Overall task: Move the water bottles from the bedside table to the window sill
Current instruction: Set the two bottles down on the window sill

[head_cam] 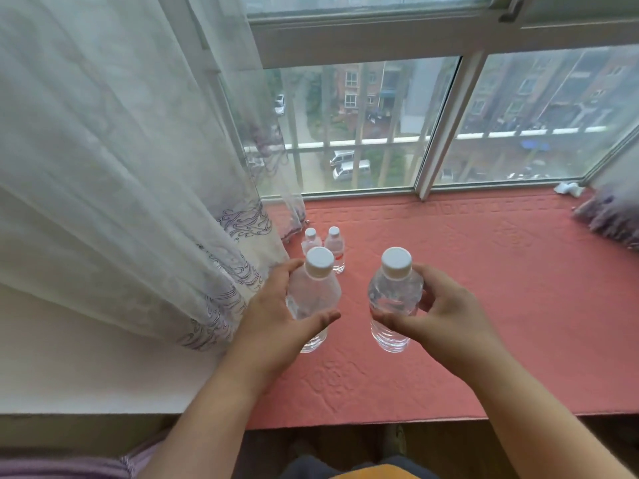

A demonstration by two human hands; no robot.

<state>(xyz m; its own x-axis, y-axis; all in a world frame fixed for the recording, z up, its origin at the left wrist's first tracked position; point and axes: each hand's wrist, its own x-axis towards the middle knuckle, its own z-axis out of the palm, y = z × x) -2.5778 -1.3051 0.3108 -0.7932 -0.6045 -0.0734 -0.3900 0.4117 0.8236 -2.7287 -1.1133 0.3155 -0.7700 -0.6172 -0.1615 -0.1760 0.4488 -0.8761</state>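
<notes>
We are gripping one bottle (313, 299) in our left hand (276, 326) and another bottle (394, 299) in our right hand (446, 316), fingers curled round each, over the window sill (466, 278). We should be lowering both upright, beside the two standing bottles (325, 245), releasing only once they are settled.

There is a single view, from a wide-angle camera worn on the person's head. It looks forward and steeply down over both forearms onto the window sill (484, 288), which fills the middle of the picture close below the lens. The facing is toward the window (363, 133), so the glass and the street beyond take the upper part, seen from high up. The curtain (121, 167) hangs near on the left edge. The lines of the window frame bow outward toward the corners. No second view shares the scene.
</notes>
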